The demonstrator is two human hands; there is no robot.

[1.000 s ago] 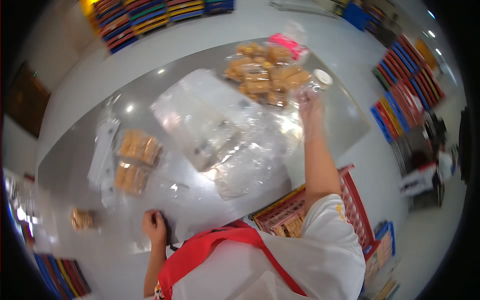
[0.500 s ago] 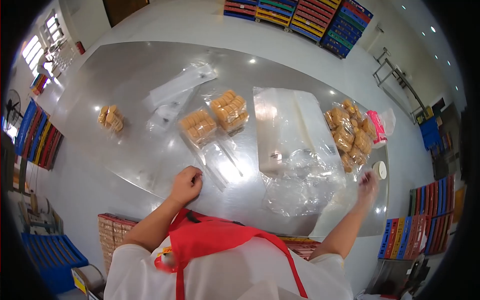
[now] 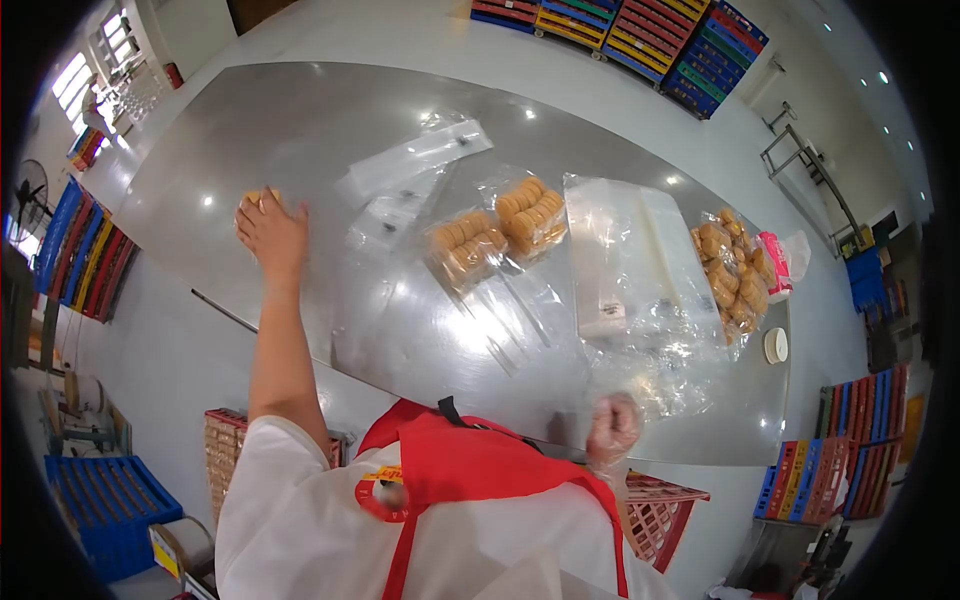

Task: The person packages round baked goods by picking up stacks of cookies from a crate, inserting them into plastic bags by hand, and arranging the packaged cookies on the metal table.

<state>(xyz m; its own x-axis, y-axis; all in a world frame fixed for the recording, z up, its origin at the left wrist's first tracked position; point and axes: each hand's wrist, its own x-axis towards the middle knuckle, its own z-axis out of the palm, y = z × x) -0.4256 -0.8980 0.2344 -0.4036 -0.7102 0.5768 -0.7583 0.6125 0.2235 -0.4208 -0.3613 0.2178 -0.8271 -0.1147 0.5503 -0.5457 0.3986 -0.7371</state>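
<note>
My left hand (image 3: 270,235) reaches to the far left of the metal table (image 3: 300,120) and lies over a small pack of round biscuits (image 3: 264,196). Its fingers are spread across the pack, with the thumb held apart; most of the pack is hidden. Close to my body at the front edge, my right hand (image 3: 612,430) is closed, seemingly in a clear plastic glove. Whatever is inside its fingers, if anything, does not show. Two clear bags of stacked biscuits (image 3: 468,243) rest mid-table. Right of them is a pile of large clear plastic bags (image 3: 630,260).
Several packed biscuits (image 3: 735,270) are heaped at the right, beside a pink packet (image 3: 773,262) and a white round lid-like object (image 3: 776,345). Flat clear bags (image 3: 415,160) lie behind the middle. A red crate (image 3: 665,510) stands below the front edge.
My left hand has gone from the front edge out to the far-left biscuit pack, opening from a fist. My right hand has come in from the right toward my body. The view has shifted.
</note>
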